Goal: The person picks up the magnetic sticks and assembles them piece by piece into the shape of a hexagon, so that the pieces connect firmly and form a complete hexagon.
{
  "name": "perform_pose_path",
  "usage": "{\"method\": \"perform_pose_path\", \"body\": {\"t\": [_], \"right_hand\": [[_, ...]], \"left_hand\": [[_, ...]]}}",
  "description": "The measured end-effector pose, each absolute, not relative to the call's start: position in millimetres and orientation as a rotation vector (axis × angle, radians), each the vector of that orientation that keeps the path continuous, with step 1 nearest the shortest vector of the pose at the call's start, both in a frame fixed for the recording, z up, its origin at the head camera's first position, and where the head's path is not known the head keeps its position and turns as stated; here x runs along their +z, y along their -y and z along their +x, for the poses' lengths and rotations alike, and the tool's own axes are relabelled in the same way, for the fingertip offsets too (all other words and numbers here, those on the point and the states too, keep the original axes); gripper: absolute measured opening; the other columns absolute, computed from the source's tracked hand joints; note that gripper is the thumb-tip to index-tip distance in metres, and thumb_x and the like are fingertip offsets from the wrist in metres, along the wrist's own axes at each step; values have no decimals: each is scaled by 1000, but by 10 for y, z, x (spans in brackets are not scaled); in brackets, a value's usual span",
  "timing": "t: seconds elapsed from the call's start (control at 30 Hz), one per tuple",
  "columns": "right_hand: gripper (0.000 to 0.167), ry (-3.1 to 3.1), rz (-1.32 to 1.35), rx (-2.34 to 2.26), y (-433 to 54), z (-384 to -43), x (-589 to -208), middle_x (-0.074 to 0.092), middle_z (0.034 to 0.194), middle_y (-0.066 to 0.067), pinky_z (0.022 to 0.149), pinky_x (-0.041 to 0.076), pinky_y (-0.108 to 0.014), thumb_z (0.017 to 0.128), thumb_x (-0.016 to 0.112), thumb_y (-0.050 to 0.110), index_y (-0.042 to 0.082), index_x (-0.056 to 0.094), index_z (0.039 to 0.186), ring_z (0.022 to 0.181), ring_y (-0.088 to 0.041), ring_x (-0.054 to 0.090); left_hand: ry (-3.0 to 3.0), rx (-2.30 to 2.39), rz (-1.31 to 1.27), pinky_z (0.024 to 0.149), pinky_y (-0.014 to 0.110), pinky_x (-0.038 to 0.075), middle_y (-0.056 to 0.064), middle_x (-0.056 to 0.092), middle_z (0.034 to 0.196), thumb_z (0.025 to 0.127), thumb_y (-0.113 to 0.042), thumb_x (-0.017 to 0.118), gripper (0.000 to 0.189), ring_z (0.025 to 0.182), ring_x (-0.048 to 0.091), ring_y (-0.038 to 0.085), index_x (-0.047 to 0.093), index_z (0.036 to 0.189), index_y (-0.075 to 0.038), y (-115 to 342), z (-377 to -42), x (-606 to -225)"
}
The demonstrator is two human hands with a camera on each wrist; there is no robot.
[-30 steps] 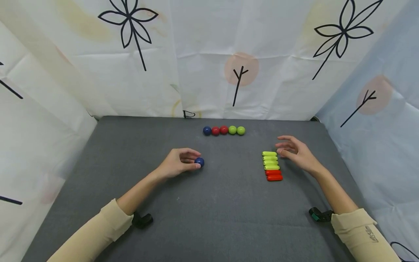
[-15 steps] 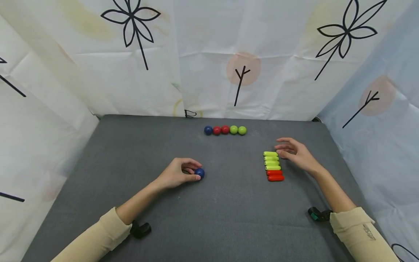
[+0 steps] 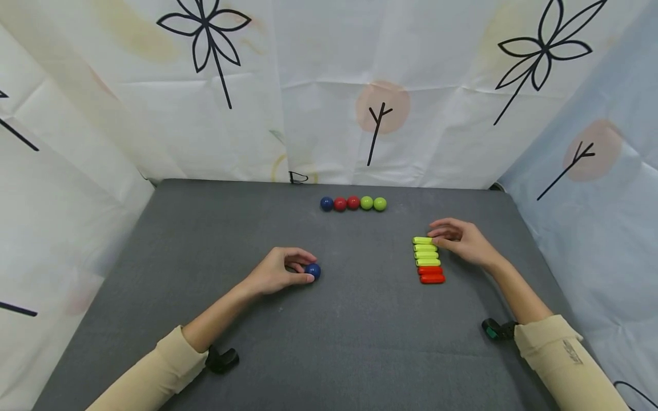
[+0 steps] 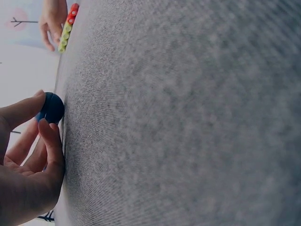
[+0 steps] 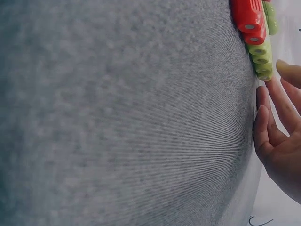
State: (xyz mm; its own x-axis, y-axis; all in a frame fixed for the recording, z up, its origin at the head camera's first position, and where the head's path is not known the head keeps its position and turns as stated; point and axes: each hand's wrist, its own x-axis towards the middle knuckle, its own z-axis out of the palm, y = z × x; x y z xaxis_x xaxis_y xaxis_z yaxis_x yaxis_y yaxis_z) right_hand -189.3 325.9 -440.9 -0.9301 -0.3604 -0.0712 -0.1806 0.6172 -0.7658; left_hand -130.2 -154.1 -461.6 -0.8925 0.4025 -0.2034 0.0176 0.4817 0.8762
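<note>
My left hand (image 3: 275, 273) pinches a dark blue ball (image 3: 313, 271) between thumb and fingers, low over the grey table. In the left wrist view the thumb lies on one side of the ball (image 4: 52, 108) and fingertips on the other. Ahead, a row of balls holds a blue ball (image 3: 327, 204), two red balls (image 3: 353, 202) and two green balls (image 3: 380, 204). My right hand (image 3: 465, 242) hovers with loosely bent fingers at the far end of a column of small sticks. Several are yellow-green sticks (image 3: 426, 255), the nearer two red sticks (image 3: 432, 279). Whether a fingertip touches the farthest stick, I cannot tell.
A grey cloth-covered table (image 3: 329, 354) lies under everything. White patterned curtains (image 3: 319, 114) hang behind it and along both sides. A dark camera mount (image 3: 222, 361) sits on the left wrist and another mount (image 3: 498, 329) on the right.
My left hand has drawn the blue ball a little toward me, then held still. The right hand has shifted slightly left, closer to the farthest yellow-green stick.
</note>
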Motion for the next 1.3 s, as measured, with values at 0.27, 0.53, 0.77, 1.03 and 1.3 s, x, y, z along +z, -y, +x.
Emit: {"method": "perform_pose_path", "body": {"t": [0.27, 0.53, 0.77, 1.03, 1.3], "right_hand": [[38, -2611, -416, -1140, -3260, -1979, -4421, 78, 126, -26, 87, 52, -13, 107, 70, 13, -5, 65, 139, 100, 9, 68], [32, -2632, -442, -1147, -3263, -2001, -4407, 77, 124, -25, 84, 54, -14, 106, 72, 12, -4, 68, 132, 98, 6, 69], [30, -2668, -415, -1209, -3144, -1959, -4297, 75, 126, -26, 82, 57, -15, 105, 73, 12, -4, 69, 130, 99, 4, 70], [27, -2560, -484, -1349, -2759, -1829, -4137, 74, 126, -27, 86, 60, -17, 102, 75, 6, -4, 69, 126, 99, 3, 72], [23, -2428, -543, -1460, -2296, -1701, -4152, 76, 120, -24, 88, 65, -30, 100, 77, 5, -2, 72, 121, 102, -23, 78]], "left_hand": [[-2332, 1399, 370, 94, 35, 55, 7, 79, 125, 92, -21, 89, 40, 96, 70, 15, 76, 130, -14, 1567, -1320, -4634], [-2316, 1415, 384, 93, 35, 55, 8, 79, 124, 92, -20, 89, 41, 96, 70, 15, 76, 131, -14, 1584, -1327, -4633], [-2311, 1411, 375, 94, 35, 55, 8, 79, 126, 92, -19, 89, 41, 96, 70, 16, 76, 131, -14, 1585, -1321, -4626], [-2305, 1424, 369, 91, 33, 55, 9, 79, 124, 92, -20, 89, 41, 95, 70, 16, 76, 131, -13, 1601, -1322, -4662], [-2309, 1430, 361, 87, 28, 55, 9, 78, 122, 92, -20, 89, 41, 94, 69, 16, 77, 130, -14, 1604, -1318, -4679]]}}
